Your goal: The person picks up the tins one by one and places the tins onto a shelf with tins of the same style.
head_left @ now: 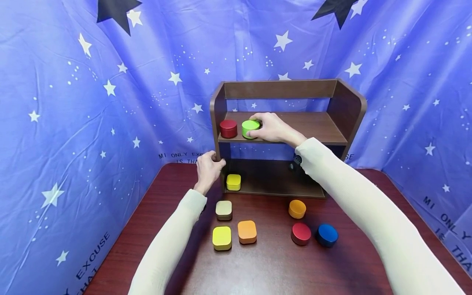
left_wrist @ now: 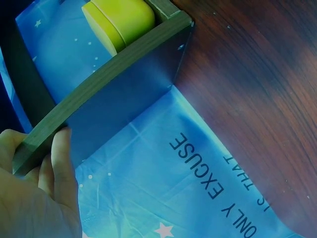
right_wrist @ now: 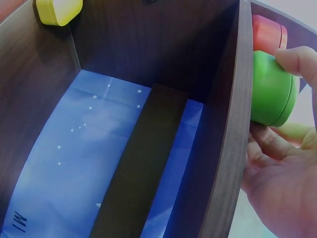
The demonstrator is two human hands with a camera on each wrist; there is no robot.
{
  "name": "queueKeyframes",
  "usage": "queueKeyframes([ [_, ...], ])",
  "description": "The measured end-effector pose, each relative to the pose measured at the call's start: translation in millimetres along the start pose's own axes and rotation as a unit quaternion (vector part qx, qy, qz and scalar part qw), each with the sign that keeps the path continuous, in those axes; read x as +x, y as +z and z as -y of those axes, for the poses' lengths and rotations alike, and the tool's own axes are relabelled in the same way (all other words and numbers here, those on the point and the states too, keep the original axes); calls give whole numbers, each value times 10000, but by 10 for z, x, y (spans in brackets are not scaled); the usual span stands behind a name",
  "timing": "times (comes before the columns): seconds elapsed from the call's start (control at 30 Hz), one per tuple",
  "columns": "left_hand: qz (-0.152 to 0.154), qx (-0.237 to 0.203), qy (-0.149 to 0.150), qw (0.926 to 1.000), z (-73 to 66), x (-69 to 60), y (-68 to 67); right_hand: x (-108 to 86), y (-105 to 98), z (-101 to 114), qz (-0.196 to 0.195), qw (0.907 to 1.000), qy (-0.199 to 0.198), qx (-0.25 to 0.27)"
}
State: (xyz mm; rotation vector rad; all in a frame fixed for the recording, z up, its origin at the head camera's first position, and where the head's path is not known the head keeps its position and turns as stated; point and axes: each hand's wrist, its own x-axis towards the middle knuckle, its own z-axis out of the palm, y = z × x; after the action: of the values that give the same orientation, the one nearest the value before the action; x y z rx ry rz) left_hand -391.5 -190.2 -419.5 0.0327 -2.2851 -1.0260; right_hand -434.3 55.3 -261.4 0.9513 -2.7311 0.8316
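A brown two-level shelf [head_left: 280, 140] stands at the back of the table. My right hand [head_left: 274, 128] pinches a round green tin [head_left: 250, 129] on the upper board, thumb on one side and fingers on the other; the right wrist view shows the hand [right_wrist: 287, 173] round the green tin [right_wrist: 272, 89]. Just left of it sits a round dark red tin [head_left: 228, 128]. My left hand [head_left: 208, 170] grips the front edge of the shelf's left side panel, thumb and fingers on either side, also in the left wrist view [left_wrist: 44, 188]. A yellow square tin [head_left: 233, 182] sits on the lower board.
On the table before the shelf lie a cream tin [head_left: 223, 209], a yellow tin [head_left: 222, 238] and an orange square tin [head_left: 247, 232] at left. Round orange [head_left: 297, 209], red [head_left: 300, 234] and blue [head_left: 326, 235] tins lie at right. A starry blue curtain [head_left: 121, 102] surrounds the table.
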Motion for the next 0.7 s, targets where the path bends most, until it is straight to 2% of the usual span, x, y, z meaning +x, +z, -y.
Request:
queueKeyframes([
  [0.3, 98, 13, -3, 10000, -9, -18, 42, -105, 9, -40, -29, 10000, 2, 55],
  [0.5, 163, -38, -23, 9999, -12, -29, 32, -358, -36, -80, -644, 9973, 16, 361],
  [0.7, 0, -42, -30, 10000, 3, -9, 1, -681, -99, -142, -1027, 9931, -271, 502],
])
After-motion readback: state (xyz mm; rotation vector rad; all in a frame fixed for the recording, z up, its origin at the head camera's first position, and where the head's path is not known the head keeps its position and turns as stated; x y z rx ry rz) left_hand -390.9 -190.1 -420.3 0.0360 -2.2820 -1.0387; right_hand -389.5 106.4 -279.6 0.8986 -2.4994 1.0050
